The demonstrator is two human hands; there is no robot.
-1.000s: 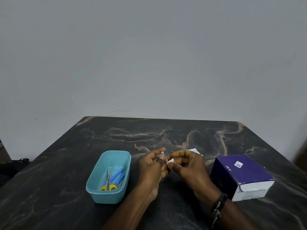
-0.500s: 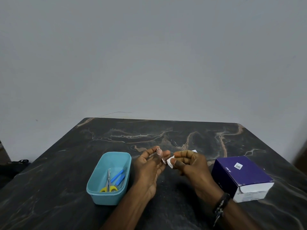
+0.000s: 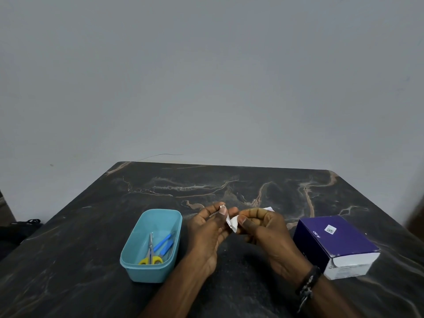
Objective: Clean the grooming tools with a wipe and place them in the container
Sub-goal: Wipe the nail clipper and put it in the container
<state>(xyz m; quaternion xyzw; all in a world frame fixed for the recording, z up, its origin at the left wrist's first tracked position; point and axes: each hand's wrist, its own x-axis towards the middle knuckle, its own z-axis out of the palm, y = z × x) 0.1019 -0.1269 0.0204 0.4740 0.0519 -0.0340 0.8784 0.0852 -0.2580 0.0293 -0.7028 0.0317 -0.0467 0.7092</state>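
Head view: left hand (image 3: 207,228) mostly hides a small, perhaps metal tool (image 3: 222,206)

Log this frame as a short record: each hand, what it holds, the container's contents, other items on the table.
left hand: pinches a small metal tool, too small to identify
right hand: pinches a white wipe against the tool
container: light blue, open, left of the hands; holds yellow-handled scissors and blue-handled tools
box: dark purple, closed, right of the hands
white packet: partly hidden behind the right hand
table: dark marbled top
stage: wiping under way, tool not yet in the container
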